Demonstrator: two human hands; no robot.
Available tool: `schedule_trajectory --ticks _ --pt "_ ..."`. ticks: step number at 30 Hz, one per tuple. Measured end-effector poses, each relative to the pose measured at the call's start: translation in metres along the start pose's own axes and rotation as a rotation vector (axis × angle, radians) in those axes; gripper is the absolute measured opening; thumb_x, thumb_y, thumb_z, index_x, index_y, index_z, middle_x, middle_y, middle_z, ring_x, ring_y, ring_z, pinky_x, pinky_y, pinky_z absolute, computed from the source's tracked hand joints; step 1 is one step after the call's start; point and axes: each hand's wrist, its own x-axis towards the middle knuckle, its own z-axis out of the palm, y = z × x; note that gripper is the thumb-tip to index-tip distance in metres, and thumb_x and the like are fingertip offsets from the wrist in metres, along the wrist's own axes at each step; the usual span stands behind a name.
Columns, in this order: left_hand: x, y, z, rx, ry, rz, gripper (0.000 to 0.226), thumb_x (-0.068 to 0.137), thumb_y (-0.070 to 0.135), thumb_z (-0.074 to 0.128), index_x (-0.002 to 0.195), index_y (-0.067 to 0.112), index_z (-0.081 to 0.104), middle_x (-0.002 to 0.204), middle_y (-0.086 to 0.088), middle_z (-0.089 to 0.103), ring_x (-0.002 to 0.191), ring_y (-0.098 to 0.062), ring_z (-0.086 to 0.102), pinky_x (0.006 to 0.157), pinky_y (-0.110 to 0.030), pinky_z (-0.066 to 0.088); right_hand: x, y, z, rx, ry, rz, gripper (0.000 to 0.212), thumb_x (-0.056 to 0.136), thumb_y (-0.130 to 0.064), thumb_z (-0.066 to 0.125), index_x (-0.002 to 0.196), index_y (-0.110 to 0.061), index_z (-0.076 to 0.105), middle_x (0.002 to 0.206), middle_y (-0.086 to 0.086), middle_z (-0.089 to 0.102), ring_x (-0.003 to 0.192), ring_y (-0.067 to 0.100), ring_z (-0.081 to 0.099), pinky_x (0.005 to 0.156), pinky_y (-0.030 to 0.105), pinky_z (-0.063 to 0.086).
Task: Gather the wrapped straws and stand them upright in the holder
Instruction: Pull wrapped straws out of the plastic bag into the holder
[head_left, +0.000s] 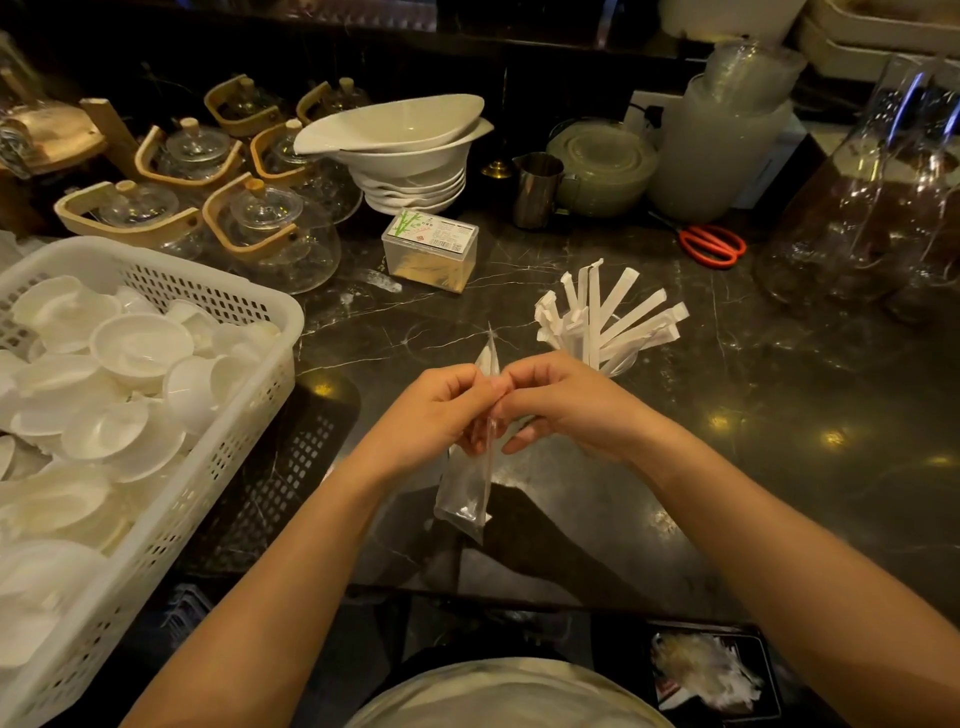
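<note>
Several white paper-wrapped straws (618, 312) stand fanned out in a clear glass holder (621, 366) on the dark marble counter. Just in front of it, my left hand (441, 410) and my right hand (566, 402) meet, both pinching a clear plastic bag (467, 488) near its top. The bag hangs down between my hands and looks nearly empty. Its upper tip (491, 348) sticks up above my fingers. My right hand partly hides the holder's base.
A white plastic basket (218, 395) of small white dishes fills the left. Glass teapots (270, 228), stacked white bowls (410, 156), a toothpick box (431, 249), a steel jug (537, 189), red scissors (711, 245) and glass carafes (872, 208) stand behind. A dark bin (711, 675) sits below the counter edge.
</note>
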Motion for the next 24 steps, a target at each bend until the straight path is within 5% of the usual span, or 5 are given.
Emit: schedule_trajectory --ticks 6,12,19,24 --pt "-0.001 -0.001 0.003 0.116 -0.001 0.037 0.029 0.092 0.021 0.040 0.078 0.002 0.057 0.066 -0.005 0.056 0.056 -0.012 0.054 0.053 -0.019 0.046 0.002 0.008 0.001 0.006 0.020 -0.009 0.009 0.082 0.002 0.054 0.082 0.005 0.063 0.080 0.011 0.066 0.075 0.016 0.067 0.070 0.023 0.056" --pt "-0.002 -0.002 0.006 0.208 0.073 0.115 0.031 0.093 0.016 0.038 0.066 0.017 0.051 0.059 0.001 0.053 0.048 -0.003 0.051 0.051 -0.013 0.043 0.000 0.009 0.000 0.086 0.018 -0.022 0.012 0.083 0.000 0.055 0.073 -0.004 0.060 0.081 0.014 0.064 0.077 0.020 0.066 0.073 0.025 0.057" --pt "-0.001 -0.003 0.011 0.151 0.187 0.129 0.031 0.093 0.012 0.038 0.063 0.017 0.046 0.057 0.002 0.047 0.045 0.001 0.048 0.047 -0.010 0.041 -0.005 0.011 0.004 0.180 0.043 -0.078 0.020 0.087 0.000 0.047 0.071 -0.006 0.057 0.067 -0.001 0.068 0.067 0.008 0.068 0.065 0.018 0.056" --pt "-0.004 0.001 0.015 0.065 0.176 0.113 0.026 0.092 0.011 0.040 0.066 0.013 0.047 0.061 -0.001 0.048 0.048 0.000 0.050 0.048 -0.011 0.043 -0.005 0.014 0.008 0.202 0.067 -0.111 0.021 0.091 -0.004 0.042 0.074 -0.007 0.053 0.072 0.004 0.063 0.067 0.011 0.066 0.068 0.022 0.054"
